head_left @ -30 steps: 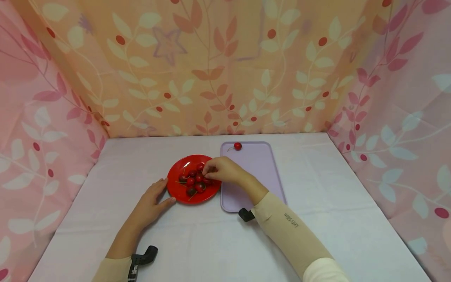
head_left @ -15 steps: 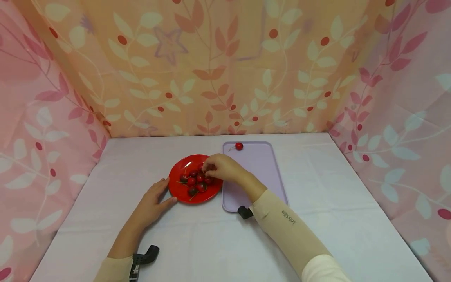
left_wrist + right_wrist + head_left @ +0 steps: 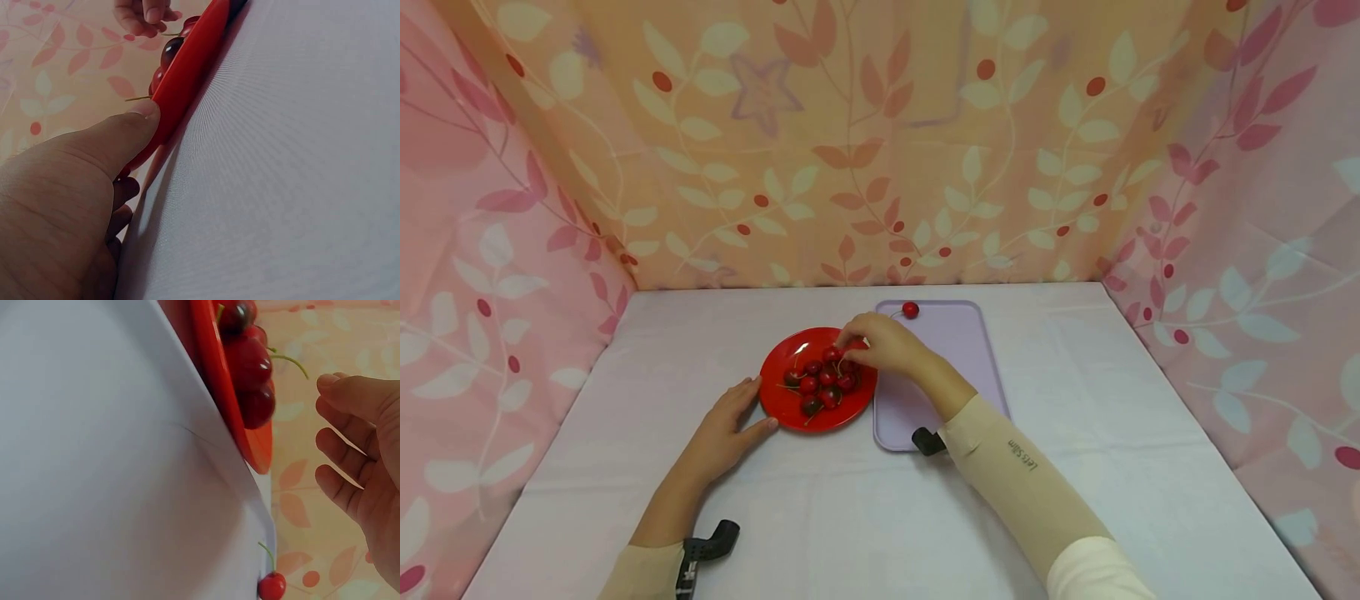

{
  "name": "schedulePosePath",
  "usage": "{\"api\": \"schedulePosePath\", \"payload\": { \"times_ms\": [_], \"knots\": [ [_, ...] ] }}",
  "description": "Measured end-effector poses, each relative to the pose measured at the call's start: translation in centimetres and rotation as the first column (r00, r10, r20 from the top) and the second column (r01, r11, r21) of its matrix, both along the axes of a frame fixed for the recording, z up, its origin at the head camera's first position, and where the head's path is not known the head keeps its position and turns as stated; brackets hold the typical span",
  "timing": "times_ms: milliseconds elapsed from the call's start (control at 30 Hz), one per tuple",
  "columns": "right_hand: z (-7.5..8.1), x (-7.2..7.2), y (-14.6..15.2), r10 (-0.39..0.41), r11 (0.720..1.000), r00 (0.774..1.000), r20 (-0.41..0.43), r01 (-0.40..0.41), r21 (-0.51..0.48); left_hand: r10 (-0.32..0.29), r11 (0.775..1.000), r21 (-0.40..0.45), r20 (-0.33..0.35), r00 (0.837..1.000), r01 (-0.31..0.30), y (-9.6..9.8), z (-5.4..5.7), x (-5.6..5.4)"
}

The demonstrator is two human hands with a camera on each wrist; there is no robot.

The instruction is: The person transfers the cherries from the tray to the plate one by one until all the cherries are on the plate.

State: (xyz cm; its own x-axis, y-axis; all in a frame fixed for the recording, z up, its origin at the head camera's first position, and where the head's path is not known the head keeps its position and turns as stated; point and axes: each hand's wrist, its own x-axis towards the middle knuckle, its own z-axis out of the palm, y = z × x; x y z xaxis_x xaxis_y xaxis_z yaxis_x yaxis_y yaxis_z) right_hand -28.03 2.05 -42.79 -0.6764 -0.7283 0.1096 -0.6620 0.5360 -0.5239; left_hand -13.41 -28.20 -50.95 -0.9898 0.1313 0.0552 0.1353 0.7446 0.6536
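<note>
Several dark red cherries (image 3: 827,377) with stems lie heaped on a red plate (image 3: 781,410). My left hand (image 3: 722,437) rests at the plate's left rim, thumb and fingers spread along it; the left wrist view shows the thumb (image 3: 134,128) against the rim. Over the heap's far right side hovers my right hand (image 3: 887,342), thumb and fingers apart. In the right wrist view its thumb (image 3: 350,390) is close to a green cherry stem (image 3: 294,362), with a small gap between, and nothing is held.
A pale purple tray (image 3: 943,342) lies right of the plate, partly beneath the right forearm. One cherry (image 3: 910,310) with its stem sits at the tray's far edge. White cloth (image 3: 820,517) covers the table; patterned curtains (image 3: 880,150) stand behind and at both sides.
My right hand has lifted slightly away from the cherries, and its fingers have spread from a closer pinch. The left hand stays at the plate's rim.
</note>
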Motion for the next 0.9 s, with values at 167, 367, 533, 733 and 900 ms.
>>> {"api": "schedulePosePath", "payload": {
  "times_ms": [167,367,533,733,900],
  "knots": [
    [0.9,-0.1,0.9,-0.009,0.999,1.0,-0.024,0.008,-0.044,0.0,1.0,0.006,0.002,1.0,0.0,0.0,0.2,0.1],
    [1.5,-0.5,2.1,-0.035,0.997,0.998,-0.057,0.031,-0.064,0.001,1.0,0.018,0.006,1.0,-0.001,0.0,0.2,0.1],
    [1.6,-1.4,2.9,-0.045,0.998,0.994,-0.097,0.04,-0.054,0.002,1.0,0.011,0.014,1.0,-0.002,0.0,0.0,0.2],
    [1.6,-2.6,3.7,-0.056,0.995,0.995,-0.087,0.048,-0.092,0.006,1.0,0.009,0.01,1.0,-0.006,0.0,0.0,0.2],
    [1.4,-3.4,4.4,-0.122,0.989,0.991,-0.058,0.117,-0.09,0.003,1.0,0.012,0.006,1.0,-0.003,0.0,0.1,0.2]
  ]
}}
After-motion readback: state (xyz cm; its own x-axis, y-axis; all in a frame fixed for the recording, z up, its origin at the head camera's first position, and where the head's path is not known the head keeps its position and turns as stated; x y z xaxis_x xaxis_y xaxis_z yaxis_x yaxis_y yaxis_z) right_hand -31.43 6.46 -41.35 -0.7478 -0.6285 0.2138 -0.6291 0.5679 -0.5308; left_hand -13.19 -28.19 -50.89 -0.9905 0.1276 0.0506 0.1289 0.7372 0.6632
